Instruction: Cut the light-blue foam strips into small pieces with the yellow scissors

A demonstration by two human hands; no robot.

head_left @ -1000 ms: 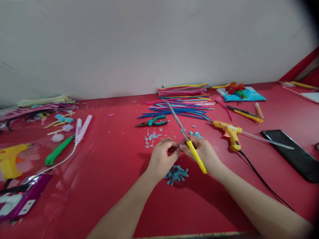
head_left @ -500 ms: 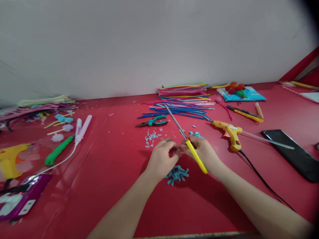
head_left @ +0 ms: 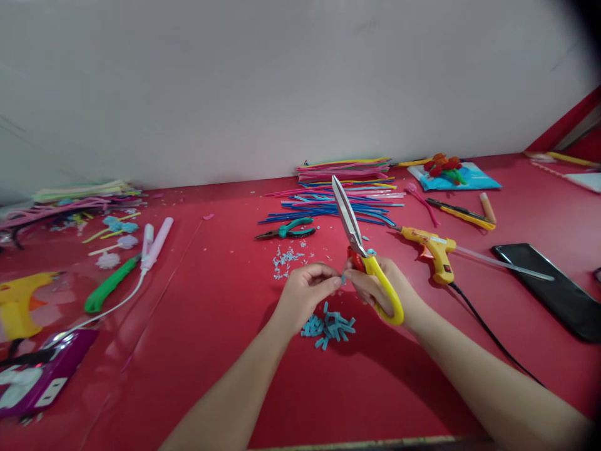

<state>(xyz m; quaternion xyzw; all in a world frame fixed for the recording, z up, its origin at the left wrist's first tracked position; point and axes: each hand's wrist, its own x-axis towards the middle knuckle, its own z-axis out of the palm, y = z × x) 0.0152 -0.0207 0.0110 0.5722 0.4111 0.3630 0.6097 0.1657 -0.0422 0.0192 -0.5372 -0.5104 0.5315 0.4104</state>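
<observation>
While the left hand [head_left: 305,293] pinches a blue piece [head_left: 343,280], the right hand [head_left: 404,290] grips scissors [head_left: 357,245] — blades [head_left: 347,216] pointing away.

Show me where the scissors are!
In the head view, the scissors are in the right hand, just right of centre, near the blue pieces.
</observation>
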